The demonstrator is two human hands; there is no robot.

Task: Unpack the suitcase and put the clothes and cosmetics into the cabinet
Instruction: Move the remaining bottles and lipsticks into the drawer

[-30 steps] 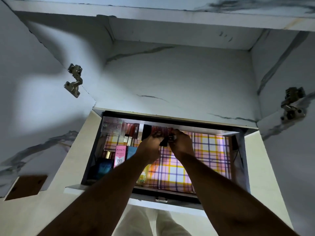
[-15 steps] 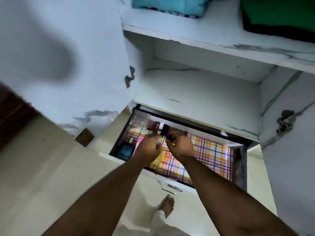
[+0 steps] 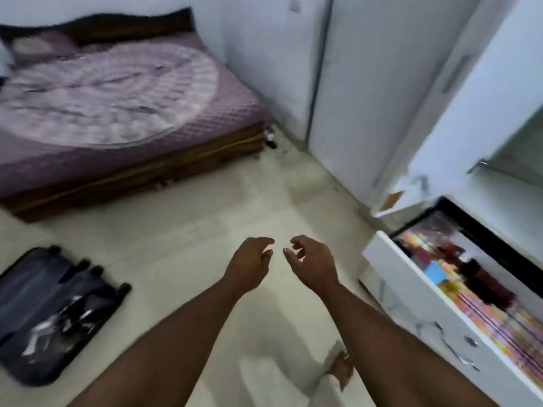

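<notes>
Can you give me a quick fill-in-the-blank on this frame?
1. Both hands, left hand and right hand, hold ____.
2. The suitcase lies open on the ____.
3. The drawer with the cosmetics stands ____.
4. The bed has a ____ cover.

Missing: nothing; floor; open; purple

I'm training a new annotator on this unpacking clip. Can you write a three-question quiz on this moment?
1. True or false: the left hand holds a cosmetic.
2. The suitcase lies: A) on the bed B) on the floor C) in the drawer.
3. Is the drawer open or shut?

Key: 1 false, both it and the right hand hold nothing; 2 B; 3 open.
</notes>
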